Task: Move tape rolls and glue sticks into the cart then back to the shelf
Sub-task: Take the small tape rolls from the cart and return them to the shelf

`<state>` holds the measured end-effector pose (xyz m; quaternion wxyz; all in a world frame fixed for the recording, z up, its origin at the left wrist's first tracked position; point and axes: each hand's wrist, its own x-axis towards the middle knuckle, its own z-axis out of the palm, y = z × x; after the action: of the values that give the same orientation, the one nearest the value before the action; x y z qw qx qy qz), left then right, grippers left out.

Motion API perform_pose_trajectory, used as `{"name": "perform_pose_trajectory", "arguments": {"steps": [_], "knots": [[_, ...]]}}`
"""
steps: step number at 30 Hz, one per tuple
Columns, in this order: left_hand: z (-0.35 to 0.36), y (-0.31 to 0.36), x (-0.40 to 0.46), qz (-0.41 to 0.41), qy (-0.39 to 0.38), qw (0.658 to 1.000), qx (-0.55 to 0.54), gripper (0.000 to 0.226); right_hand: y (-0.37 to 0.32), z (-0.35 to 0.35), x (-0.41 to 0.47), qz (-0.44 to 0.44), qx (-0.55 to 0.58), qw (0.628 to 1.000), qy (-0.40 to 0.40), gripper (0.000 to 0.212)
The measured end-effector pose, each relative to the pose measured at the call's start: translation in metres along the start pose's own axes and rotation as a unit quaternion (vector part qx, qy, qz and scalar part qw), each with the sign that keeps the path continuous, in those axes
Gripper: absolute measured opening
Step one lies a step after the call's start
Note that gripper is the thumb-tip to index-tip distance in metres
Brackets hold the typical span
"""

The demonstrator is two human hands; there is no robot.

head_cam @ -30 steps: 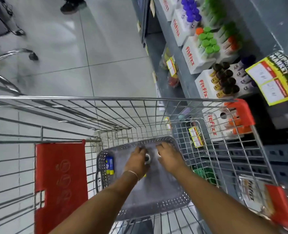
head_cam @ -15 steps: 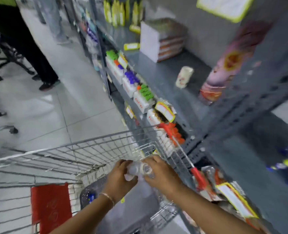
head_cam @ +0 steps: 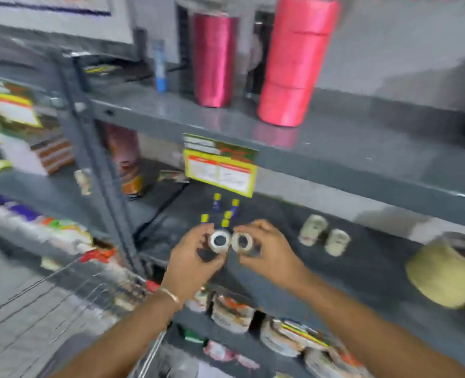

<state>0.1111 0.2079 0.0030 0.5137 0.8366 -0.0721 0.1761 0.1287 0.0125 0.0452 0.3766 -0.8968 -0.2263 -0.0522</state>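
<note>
Hands raised before the middle grey shelf (head_cam: 335, 268), each gripping one small tape roll: left hand (head_cam: 191, 261) with fingers closed around the left tape roll (head_cam: 220, 241), right hand (head_cam: 267, 255) pinching the right tape roll (head_cam: 241, 242), rolls touching side by side. Behind them on that shelf, yellow-capped glue sticks (head_cam: 223, 211) upright; to the right, two more small rolls (head_cam: 324, 237) and a large beige roll (head_cam: 444, 271). Cart (head_cam: 70, 293) blurred at lower left.
</note>
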Motion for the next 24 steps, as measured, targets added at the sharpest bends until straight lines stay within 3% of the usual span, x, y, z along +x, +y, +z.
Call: {"name": "perform_pose_trajectory", "arguments": {"steps": [7,12,19,24], "knots": [[0.131,0.064,0.048,0.086,-0.059,0.995,-0.009,0.052,0.087,-0.098,-0.035,0.160,-0.123,0.969,0.142,0.054],[0.196,0.083,0.074,0.050,-0.130,0.989,-0.042,0.057,0.144,-0.136,-0.055,0.201,-0.047,0.957,0.204,0.059],[0.240,0.065,0.095,0.026,-0.132,0.991,-0.012,0.064,0.207,-0.136,-0.054,0.218,-0.015,0.955,0.201,0.057],[0.243,0.054,0.106,0.004,-0.147,0.989,-0.011,0.066,0.216,-0.131,-0.050,0.223,0.011,0.959,0.177,0.056]]}}
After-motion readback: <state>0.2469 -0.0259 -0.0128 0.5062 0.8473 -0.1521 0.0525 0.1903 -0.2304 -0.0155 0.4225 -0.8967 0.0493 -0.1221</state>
